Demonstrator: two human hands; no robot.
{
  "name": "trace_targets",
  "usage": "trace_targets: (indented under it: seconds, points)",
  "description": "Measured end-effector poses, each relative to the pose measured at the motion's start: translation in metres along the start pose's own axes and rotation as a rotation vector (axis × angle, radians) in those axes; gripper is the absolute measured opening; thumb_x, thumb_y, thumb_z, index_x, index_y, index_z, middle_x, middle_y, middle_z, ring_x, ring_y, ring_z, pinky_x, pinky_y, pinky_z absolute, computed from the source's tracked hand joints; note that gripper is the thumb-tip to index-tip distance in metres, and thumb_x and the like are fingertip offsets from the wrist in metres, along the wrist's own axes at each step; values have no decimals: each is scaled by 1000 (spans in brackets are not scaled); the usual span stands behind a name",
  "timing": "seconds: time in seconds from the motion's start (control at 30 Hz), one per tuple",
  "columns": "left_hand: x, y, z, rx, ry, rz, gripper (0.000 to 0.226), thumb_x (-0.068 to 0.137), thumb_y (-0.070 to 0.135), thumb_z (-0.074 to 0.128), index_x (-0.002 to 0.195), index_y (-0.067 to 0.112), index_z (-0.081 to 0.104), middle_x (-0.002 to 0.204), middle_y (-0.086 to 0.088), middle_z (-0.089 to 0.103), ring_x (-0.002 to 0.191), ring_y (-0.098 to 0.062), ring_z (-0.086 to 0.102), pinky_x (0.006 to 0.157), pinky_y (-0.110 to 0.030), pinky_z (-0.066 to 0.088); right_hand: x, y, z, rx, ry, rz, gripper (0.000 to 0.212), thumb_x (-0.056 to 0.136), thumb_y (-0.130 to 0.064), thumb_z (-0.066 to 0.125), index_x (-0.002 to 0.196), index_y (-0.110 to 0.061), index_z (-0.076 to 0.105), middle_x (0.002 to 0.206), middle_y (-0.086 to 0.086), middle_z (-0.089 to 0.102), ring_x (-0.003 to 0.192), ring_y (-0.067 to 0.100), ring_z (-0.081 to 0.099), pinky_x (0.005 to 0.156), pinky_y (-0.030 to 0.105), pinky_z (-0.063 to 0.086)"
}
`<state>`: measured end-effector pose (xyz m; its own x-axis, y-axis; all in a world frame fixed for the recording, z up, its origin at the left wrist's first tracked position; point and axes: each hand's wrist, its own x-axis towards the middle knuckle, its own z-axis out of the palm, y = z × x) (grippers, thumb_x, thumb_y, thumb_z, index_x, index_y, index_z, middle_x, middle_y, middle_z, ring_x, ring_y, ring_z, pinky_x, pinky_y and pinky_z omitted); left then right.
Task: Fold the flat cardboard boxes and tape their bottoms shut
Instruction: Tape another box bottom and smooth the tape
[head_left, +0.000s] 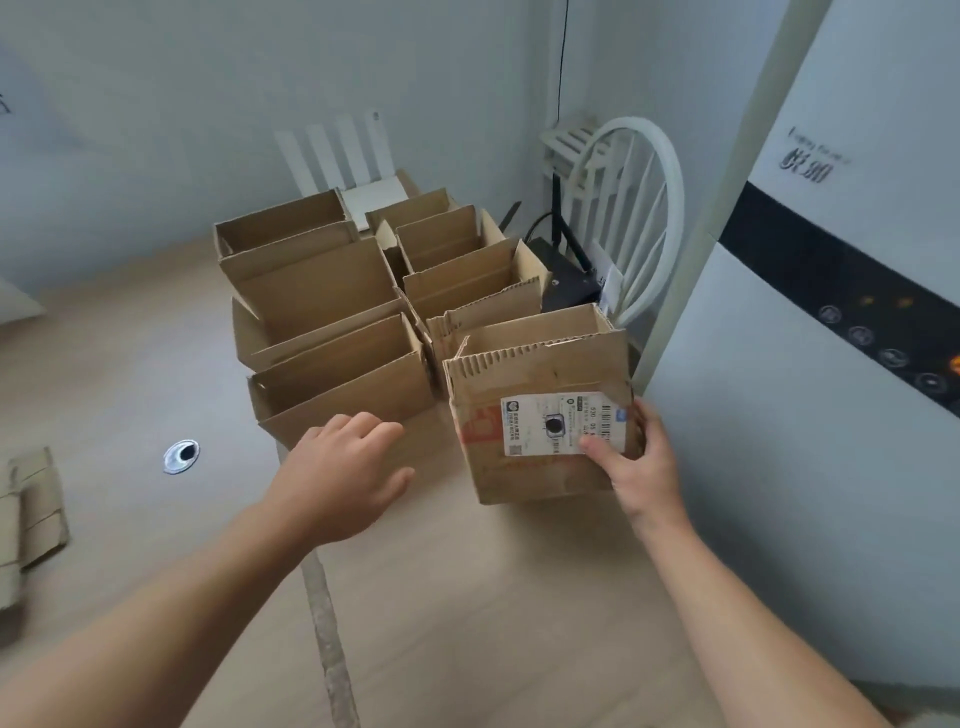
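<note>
A folded cardboard box with a white shipping label stands upright on the floor, top flaps open, at the near right end of a cluster of boxes. My right hand grips its right front corner, thumb on the label. My left hand hovers with fingers spread just in front of another open box, holding nothing. Several more open boxes stand in two rows behind these. No tape is visible.
Flat cardboard pieces lie at the left edge of the floor. A small round floor fitting sits left of the boxes. A tall white appliance stands on the right, with a white chair and black router behind the boxes.
</note>
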<state>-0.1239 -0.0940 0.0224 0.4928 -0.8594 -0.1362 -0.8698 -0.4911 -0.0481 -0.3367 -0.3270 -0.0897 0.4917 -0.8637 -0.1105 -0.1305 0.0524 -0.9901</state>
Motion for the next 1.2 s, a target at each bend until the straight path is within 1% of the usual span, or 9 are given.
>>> trace_targets:
  seconds: [0.17,0.3,0.4,0.57,0.63,0.73,0.87,1.1,1.2]
  points:
    - [16,0,13,-128,-43,8,83,80,77,19,136,27,54,127,3,59,113,-23,54,92,-36,46,25,8,-1,19,-28,15,71,58,-51,88,119,-53,53,119,-12,68,112,10,64,98,42,54]
    - [21,5,14,-195,-49,2,98,75,90,8,138,29,52,128,6,58,115,-19,51,94,-35,44,39,12,-12,1,-81,39,96,47,-68,88,132,-39,52,120,-13,68,113,9,64,96,37,54]
    - [22,8,17,-203,-58,0,102,73,90,-2,140,32,49,131,9,56,117,-16,49,95,-33,43,46,17,-17,-27,-168,77,96,51,-61,90,134,-33,51,118,-17,69,114,9,64,95,35,55]
    - [28,8,21,-228,-76,-26,104,71,92,-4,140,34,48,132,10,57,119,-14,49,97,-33,42,52,37,-11,-70,-174,82,68,60,-51,91,119,-47,58,121,-18,67,119,7,60,103,45,49]
    - [30,6,22,-223,-71,-33,104,71,92,-3,139,33,49,129,9,58,116,-15,50,94,-33,42,55,36,-3,-101,-175,71,63,71,-27,89,120,-49,56,119,-23,66,118,3,59,99,37,49]
    - [31,1,26,-215,-67,-37,105,70,92,-3,138,32,51,126,8,60,113,-16,51,91,-33,43,59,34,5,-106,-185,78,72,72,-13,87,129,-40,52,111,-32,65,114,-5,57,85,21,45]
    - [28,-3,27,-255,-63,-74,110,68,94,-3,137,29,54,127,6,61,115,-18,52,94,-35,44,60,37,13,-116,-121,74,68,72,-17,87,125,-43,53,112,-26,65,115,4,57,94,30,46]
    - [25,5,27,-339,-117,-90,111,64,97,-2,142,33,46,135,11,53,122,-11,46,100,-34,43,67,28,25,-97,4,71,68,78,-26,84,135,-30,47,129,-8,62,121,17,57,105,43,47]
    - [24,2,23,-343,-104,-101,108,66,96,2,141,32,48,134,9,55,122,-13,48,100,-35,43,69,24,20,-111,-33,53,64,81,-24,81,136,-30,49,131,-9,62,122,14,56,95,25,48]
